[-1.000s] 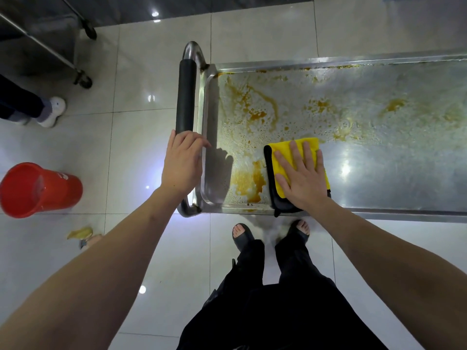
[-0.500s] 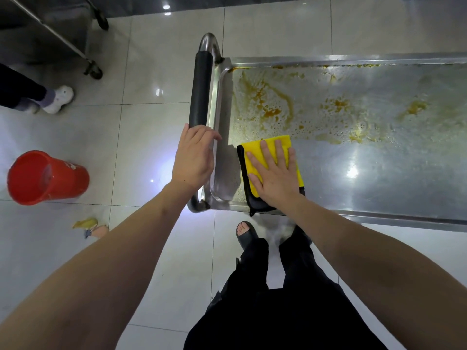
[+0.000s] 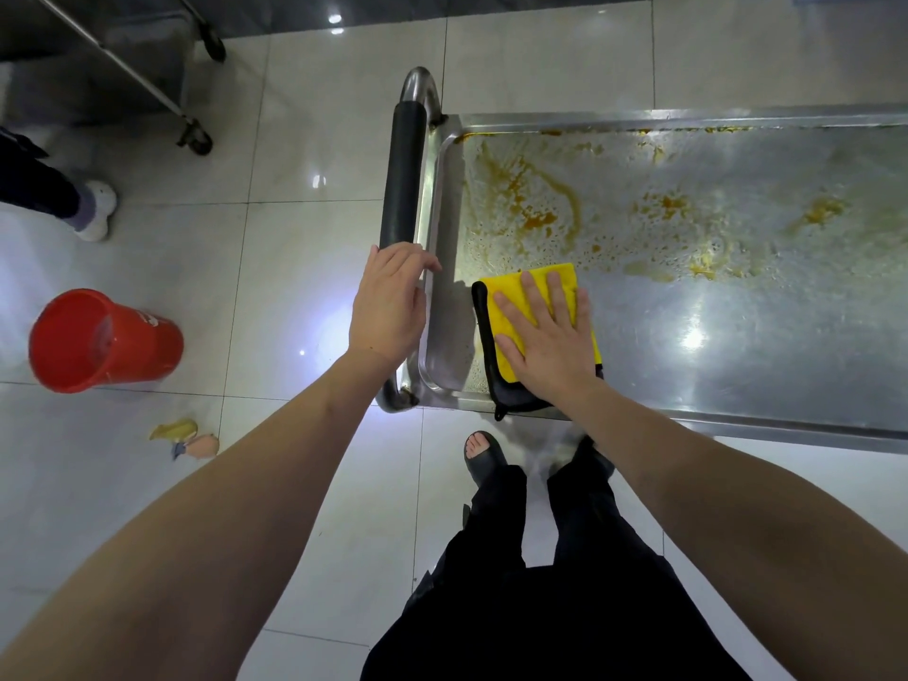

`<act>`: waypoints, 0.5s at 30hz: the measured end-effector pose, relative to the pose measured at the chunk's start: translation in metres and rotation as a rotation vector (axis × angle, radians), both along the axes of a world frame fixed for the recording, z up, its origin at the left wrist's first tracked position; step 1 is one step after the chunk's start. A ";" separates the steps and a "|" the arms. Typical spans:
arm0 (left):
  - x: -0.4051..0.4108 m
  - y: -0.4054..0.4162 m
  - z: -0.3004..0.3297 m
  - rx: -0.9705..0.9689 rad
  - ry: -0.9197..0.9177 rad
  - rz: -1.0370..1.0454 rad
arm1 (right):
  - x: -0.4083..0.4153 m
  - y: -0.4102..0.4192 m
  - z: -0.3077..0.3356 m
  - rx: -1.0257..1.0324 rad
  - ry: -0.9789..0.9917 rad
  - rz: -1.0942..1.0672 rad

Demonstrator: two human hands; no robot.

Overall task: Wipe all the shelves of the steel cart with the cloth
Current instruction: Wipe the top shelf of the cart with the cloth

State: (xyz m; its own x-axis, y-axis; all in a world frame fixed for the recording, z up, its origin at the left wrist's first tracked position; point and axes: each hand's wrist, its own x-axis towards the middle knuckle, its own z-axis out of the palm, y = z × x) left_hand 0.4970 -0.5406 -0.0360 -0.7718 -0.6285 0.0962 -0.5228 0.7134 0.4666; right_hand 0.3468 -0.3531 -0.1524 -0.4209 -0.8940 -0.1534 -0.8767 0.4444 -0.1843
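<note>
Top shelf (image 3: 737, 336) wipe, near-left corner.
R hand (image 3: 545, 346) flat on cloth (image 3: 511, 307), fingers straight; L hand (image 3: 388, 307) curled over handle (image 3: 405, 179). I'd say risk: soaked cloth smears orange residue (image 3: 535, 208) at 12 o'clock.

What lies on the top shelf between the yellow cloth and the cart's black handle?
In the head view, only bare wet steel and the shelf's raised rim separate the cloth from the handle; the left hand rests on that handle.
</note>
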 end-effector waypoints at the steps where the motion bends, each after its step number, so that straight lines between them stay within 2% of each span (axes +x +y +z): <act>1: 0.000 0.000 0.000 -0.002 -0.003 0.004 | 0.002 -0.001 -0.001 -0.003 0.009 -0.005; 5: -0.001 0.000 0.002 -0.016 -0.001 0.001 | 0.015 -0.016 -0.001 -0.004 0.026 -0.017; 15: 0.000 -0.002 0.000 -0.060 -0.001 -0.036 | 0.050 -0.043 -0.002 -0.002 0.035 0.122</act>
